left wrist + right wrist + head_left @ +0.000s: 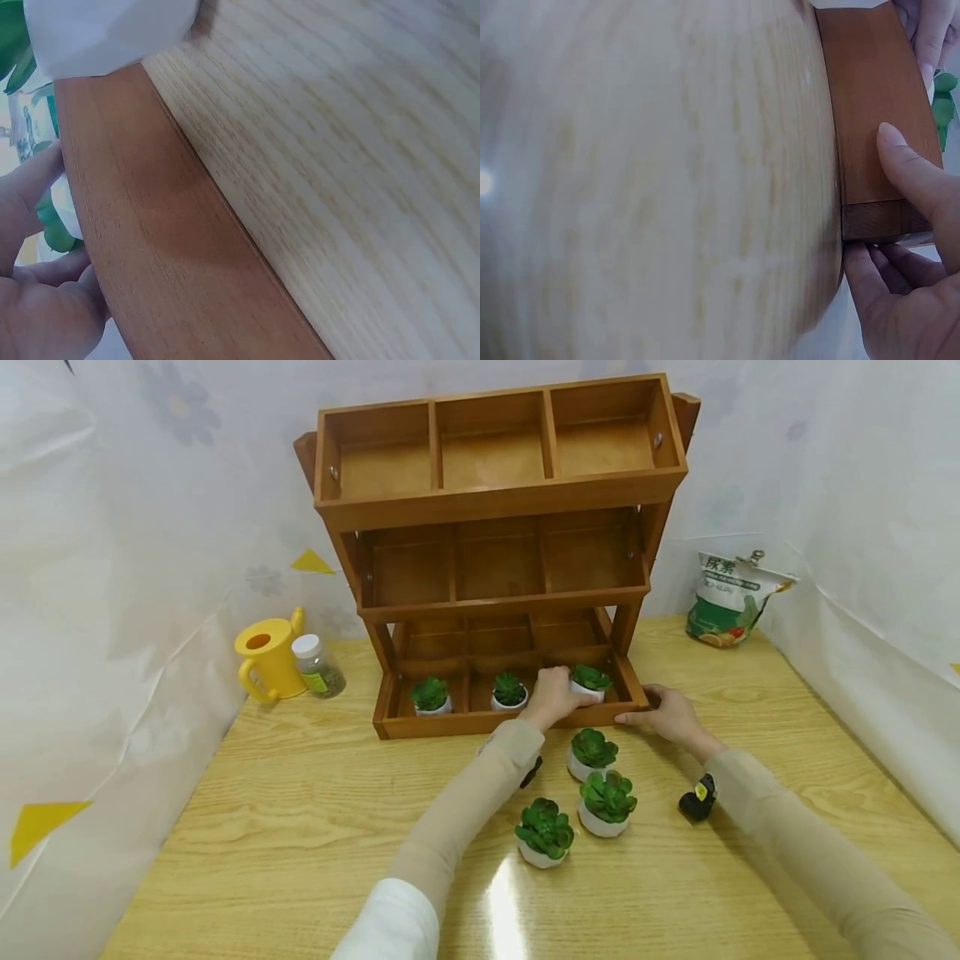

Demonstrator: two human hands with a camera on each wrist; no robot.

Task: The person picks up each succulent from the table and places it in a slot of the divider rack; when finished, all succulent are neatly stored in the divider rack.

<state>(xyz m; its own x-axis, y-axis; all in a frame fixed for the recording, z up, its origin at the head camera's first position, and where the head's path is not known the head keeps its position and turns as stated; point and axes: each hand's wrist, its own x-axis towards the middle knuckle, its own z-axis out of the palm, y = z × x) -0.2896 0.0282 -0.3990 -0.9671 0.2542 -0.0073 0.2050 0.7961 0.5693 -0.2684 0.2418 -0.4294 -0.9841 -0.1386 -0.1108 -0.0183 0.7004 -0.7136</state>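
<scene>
My left hand (553, 695) reaches into the right compartment of the bottom tier of a wooden plant stand (450, 723). Its thumb and fingers hold the white pot of a small succulent (591, 677) there. At the stand's front right corner, my right hand (667, 718) grips the wood; in the right wrist view its thumb (900, 150) lies on the front board and the fingers curl round the end. Two more potted succulents stand in the bottom tier, one in the left compartment (431, 695) and one in the middle (509, 692).
Three potted succulents stand on the table before the stand: one behind (592, 750), one right (607, 802), one nearest (544, 833). A yellow watering can (273, 656) and a white-capped jar (321, 670) are at the left. A clipped bag (731, 602) stands back right.
</scene>
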